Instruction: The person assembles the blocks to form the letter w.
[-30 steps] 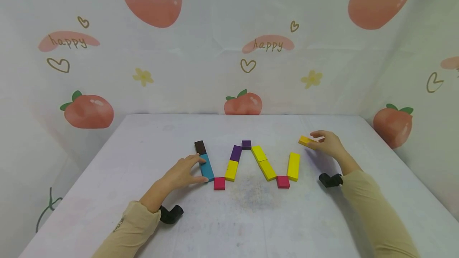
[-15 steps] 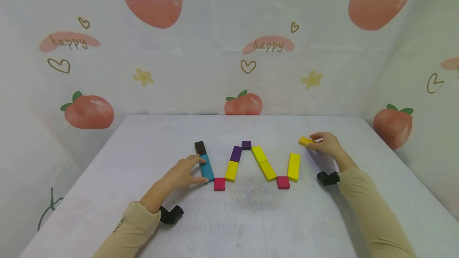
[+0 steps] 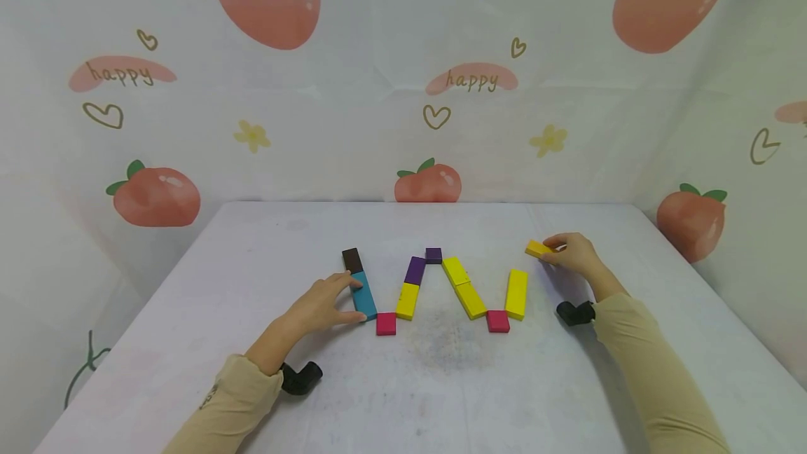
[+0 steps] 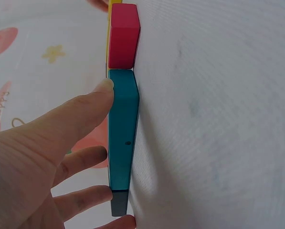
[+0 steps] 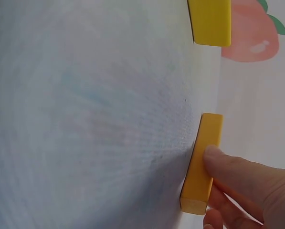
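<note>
My left hand (image 3: 321,305) rests at the blue block (image 3: 363,298), its thumb tip on the near end and its fingers spread along the side. A dark brown block (image 3: 352,260) continues the blue one at its far end, and a red block (image 3: 386,324) lies at its near end. At the table's right, my right hand (image 3: 574,256) pinches an orange-yellow block (image 3: 536,249). The right wrist view shows the thumb on one face of that orange-yellow block (image 5: 202,164), with fingers partly hidden behind it. Close to its left lies a yellow block (image 3: 516,294).
The blocks form a zigzag on the white table (image 3: 441,398). Its middle includes a purple block (image 3: 415,270), a small purple block (image 3: 433,256), several yellow ones and a second red block (image 3: 497,321). A patterned curtain (image 3: 353,76) hangs behind the table.
The right forearm has shifted slightly to the left, while the right hand stays at the orange-yellow block. The left hand and the blocks look unmoved.
</note>
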`<state>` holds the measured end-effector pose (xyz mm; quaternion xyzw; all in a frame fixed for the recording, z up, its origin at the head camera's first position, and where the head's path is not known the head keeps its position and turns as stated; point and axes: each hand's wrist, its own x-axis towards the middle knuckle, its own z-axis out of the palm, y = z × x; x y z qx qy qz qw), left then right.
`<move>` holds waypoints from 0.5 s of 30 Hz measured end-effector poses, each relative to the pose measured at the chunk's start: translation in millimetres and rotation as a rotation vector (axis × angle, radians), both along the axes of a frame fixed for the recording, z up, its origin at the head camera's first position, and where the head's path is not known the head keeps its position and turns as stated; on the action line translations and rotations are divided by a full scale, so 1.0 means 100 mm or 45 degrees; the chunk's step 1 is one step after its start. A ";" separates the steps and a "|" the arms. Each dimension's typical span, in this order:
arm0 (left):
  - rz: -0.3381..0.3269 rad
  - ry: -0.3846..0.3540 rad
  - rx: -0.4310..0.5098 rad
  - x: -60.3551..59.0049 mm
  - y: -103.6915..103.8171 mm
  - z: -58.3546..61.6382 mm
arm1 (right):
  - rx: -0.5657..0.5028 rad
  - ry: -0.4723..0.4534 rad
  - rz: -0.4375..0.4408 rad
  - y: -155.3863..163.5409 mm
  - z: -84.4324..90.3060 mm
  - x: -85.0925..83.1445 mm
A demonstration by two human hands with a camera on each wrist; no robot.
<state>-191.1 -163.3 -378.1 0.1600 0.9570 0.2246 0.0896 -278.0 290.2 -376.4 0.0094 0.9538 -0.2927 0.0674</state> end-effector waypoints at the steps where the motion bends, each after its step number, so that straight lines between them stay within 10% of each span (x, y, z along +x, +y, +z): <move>1: 0.000 -0.001 0.000 0.00 0.00 0.00 | 0.004 0.007 0.001 0.00 0.00 0.00; 15: -0.011 0.012 -0.010 0.00 0.00 0.00 | -0.021 0.082 -0.031 -0.08 0.03 0.01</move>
